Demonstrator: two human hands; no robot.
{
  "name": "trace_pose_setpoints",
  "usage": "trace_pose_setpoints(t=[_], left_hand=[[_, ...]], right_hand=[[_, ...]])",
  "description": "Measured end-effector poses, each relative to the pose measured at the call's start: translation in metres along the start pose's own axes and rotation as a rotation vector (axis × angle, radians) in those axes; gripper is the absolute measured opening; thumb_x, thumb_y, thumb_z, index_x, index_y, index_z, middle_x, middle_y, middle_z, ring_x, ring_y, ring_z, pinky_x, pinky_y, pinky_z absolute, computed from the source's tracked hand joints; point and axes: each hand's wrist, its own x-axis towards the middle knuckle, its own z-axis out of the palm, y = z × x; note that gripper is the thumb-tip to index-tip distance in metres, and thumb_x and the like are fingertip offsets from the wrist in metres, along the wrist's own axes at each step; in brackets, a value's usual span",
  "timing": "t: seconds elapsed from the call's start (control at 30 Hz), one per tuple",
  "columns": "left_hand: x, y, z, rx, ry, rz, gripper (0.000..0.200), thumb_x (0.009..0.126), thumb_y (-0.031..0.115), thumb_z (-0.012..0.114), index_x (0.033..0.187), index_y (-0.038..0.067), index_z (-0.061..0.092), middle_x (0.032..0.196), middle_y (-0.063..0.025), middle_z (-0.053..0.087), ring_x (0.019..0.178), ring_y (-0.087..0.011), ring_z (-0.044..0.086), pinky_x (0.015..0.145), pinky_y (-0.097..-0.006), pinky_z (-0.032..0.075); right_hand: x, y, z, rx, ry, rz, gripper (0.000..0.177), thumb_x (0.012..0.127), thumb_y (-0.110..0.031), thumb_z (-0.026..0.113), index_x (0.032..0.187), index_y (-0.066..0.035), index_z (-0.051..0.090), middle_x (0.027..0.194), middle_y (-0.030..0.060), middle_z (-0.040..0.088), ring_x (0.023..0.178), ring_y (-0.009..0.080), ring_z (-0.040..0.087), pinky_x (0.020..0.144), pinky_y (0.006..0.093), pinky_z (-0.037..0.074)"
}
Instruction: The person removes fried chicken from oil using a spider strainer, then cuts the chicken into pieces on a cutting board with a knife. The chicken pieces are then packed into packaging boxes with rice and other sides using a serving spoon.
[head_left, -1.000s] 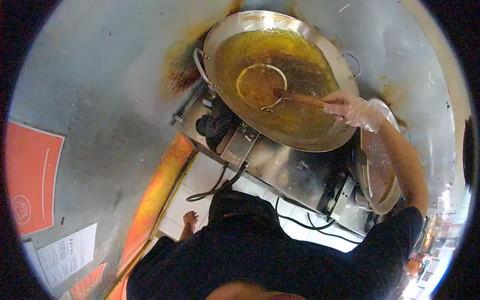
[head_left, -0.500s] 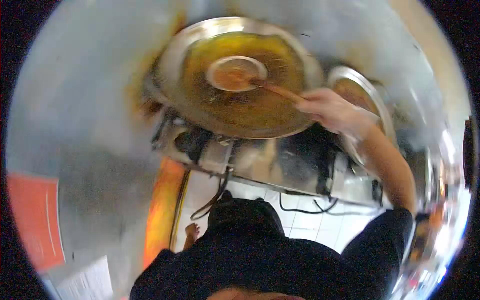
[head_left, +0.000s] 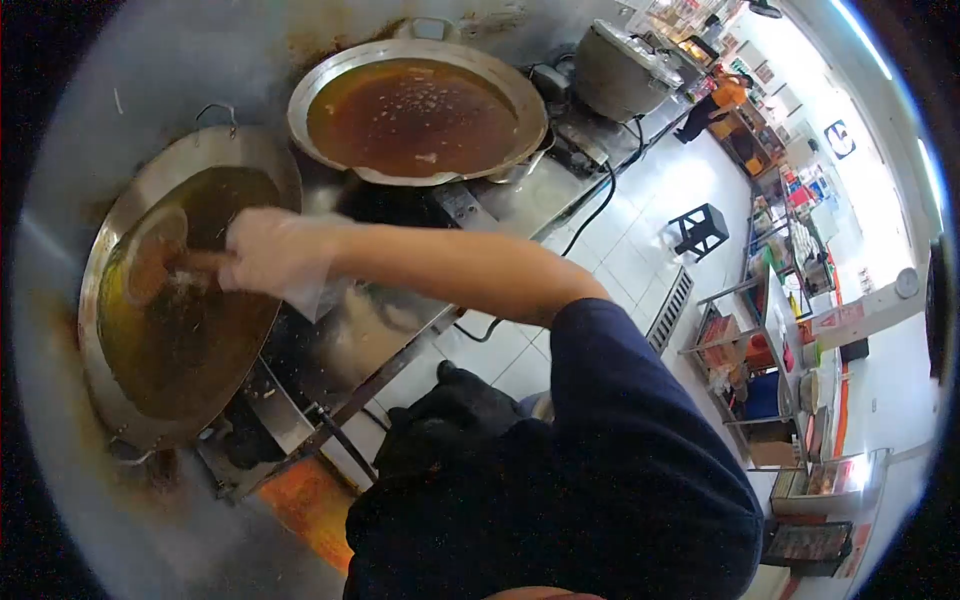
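Observation:
My right hand (head_left: 270, 250), in a clear plastic glove, is closed around the wooden handle of a round skimmer (head_left: 157, 255). The skimmer's bowl rests low over the dark yellow-brown oil, near the left side of a wide metal wok (head_left: 225, 148). A second large wok (head_left: 533, 120), filled with reddish-brown oil and some pale bits floating on it, stands beyond my forearm. Both woks sit on a metal stove (head_left: 350, 345). My left hand is out of view.
A big lidded pot (head_left: 615, 75) stands past the second wok. Another person in an orange top (head_left: 725, 95) is at the far end of the room. A black stool (head_left: 702, 230) stands on the tiled floor, with metal shelving (head_left: 770, 335) along the right.
My view has swung right, bringing the second wok and the room into sight. The skimmer stays in my right hand over the first wok. A small hand seen low at left is gone from view.

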Motion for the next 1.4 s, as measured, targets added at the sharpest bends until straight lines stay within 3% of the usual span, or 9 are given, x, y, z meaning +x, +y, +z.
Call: trace_pose_setpoints(t=[0.27, 0.33, 0.47, 0.53, 0.7, 0.83, 1.17, 1.23, 1.4], left_hand=[[-0.021, -0.009, -0.008, 0.066, -0.004, 0.010, 0.020, 0.086, 0.022, 0.060, 0.099, 0.008, 0.065, 0.087, -0.0080, 0.066, 0.073, -0.0213, 0.065, 0.052, -0.0328, 0.048], [-0.027, -0.015, -0.006, 0.077, -0.008, 0.011, 0.020, 0.086, 0.022, 0.060, 0.099, 0.008, 0.065, 0.088, -0.0082, 0.066, 0.074, -0.0212, 0.065, 0.053, -0.0327, 0.048], [-0.043, -0.034, -0.003, 0.084, 0.023, 0.015, 0.020, 0.086, 0.021, 0.060, 0.099, 0.008, 0.065, 0.089, -0.0084, 0.066, 0.074, -0.0209, 0.065, 0.053, -0.0325, 0.048], [-0.054, -0.038, 0.004, 0.096, 0.031, 0.017, 0.020, 0.086, 0.021, 0.060, 0.099, 0.007, 0.065, 0.089, -0.0085, 0.066, 0.075, -0.0208, 0.065, 0.054, -0.0324, 0.049], [-0.027, -0.023, 0.034, 0.189, -0.062, 0.027, 0.020, 0.086, 0.021, 0.060, 0.099, 0.007, 0.065, 0.090, -0.0088, 0.066, 0.076, -0.0206, 0.065, 0.055, -0.0323, 0.049], [-0.001, 0.002, 0.072, 0.253, -0.108, 0.005, 0.020, 0.086, 0.021, 0.060, 0.099, 0.007, 0.065, 0.091, -0.0090, 0.066, 0.076, -0.0203, 0.065, 0.056, -0.0321, 0.049], [0.007, 0.009, 0.121, 0.330, -0.166, 0.026, 0.021, 0.085, 0.020, 0.060, 0.100, 0.006, 0.065, 0.094, -0.0096, 0.066, 0.078, -0.0198, 0.065, 0.058, -0.0317, 0.050], [0.001, -0.010, 0.120, 0.334, -0.176, 0.052, 0.021, 0.085, 0.020, 0.060, 0.100, 0.005, 0.065, 0.094, -0.0097, 0.066, 0.079, -0.0197, 0.065, 0.058, -0.0317, 0.050], [-0.039, -0.067, 0.149, 0.298, -0.096, 0.102, 0.021, 0.085, 0.020, 0.061, 0.100, 0.005, 0.065, 0.096, -0.0100, 0.066, 0.080, -0.0194, 0.065, 0.059, -0.0315, 0.051]], right_hand=[[-0.008, -0.010, -0.041, -0.491, 0.277, -0.733, 0.039, 0.087, -0.031, 0.051, 0.104, 0.002, 0.061, 0.088, 0.0220, 0.063, 0.078, 0.0335, 0.063, 0.069, 0.0421, 0.052], [-0.009, -0.002, -0.011, 0.063, 0.102, -0.042, 0.039, 0.086, -0.031, 0.055, 0.101, 0.003, 0.063, 0.080, 0.0200, 0.061, 0.073, 0.0272, 0.062, 0.063, 0.0395, 0.050], [-0.013, -0.003, -0.015, 0.138, -0.065, 0.119, 0.042, 0.084, -0.035, 0.056, 0.097, 0.004, 0.065, 0.089, 0.0264, 0.064, 0.085, 0.0353, 0.064, 0.081, 0.0418, 0.048], [-0.009, -0.014, -0.035, 0.193, 0.046, 0.033, 0.037, 0.086, -0.031, 0.058, 0.094, 0.004, 0.066, 0.061, 0.0063, 0.051, 0.054, 0.0117, 0.049, 0.052, 0.0310, 0.041], [0.001, -0.002, -0.047, -0.186, 0.248, -0.473, 0.042, 0.085, -0.033, 0.049, 0.080, 0.006, 0.063, 0.073, 0.0268, 0.060, 0.066, 0.0381, 0.060, 0.063, 0.0466, 0.048], [-0.033, 0.010, -0.015, 0.099, 0.076, 0.053, 0.036, 0.083, -0.030, 0.055, 0.081, 0.004, 0.066, 0.080, 0.0272, 0.064, 0.079, 0.0394, 0.065, 0.074, 0.0467, 0.052], [-0.080, 0.028, -0.153, 0.094, 0.042, 0.020, 0.040, 0.080, -0.031, 0.061, 0.108, -0.003, 0.064, 0.097, 0.0197, 0.065, 0.096, 0.0317, 0.063, 0.080, 0.0409, 0.050], [-0.079, 0.079, -0.175, -0.780, 0.276, -0.670, 0.062, 0.067, -0.016, 0.069, 0.127, -0.011, 0.052, 0.121, 0.0163, 0.056, 0.123, 0.0345, 0.044, 0.095, 0.0398, 0.045], [-0.137, 0.120, -0.212, 0.022, 0.288, 0.059, 0.045, 0.088, -0.039, 0.054, 0.101, 0.004, 0.063, 0.071, 0.0107, 0.061, 0.065, 0.0188, 0.059, 0.064, 0.0344, 0.047]])
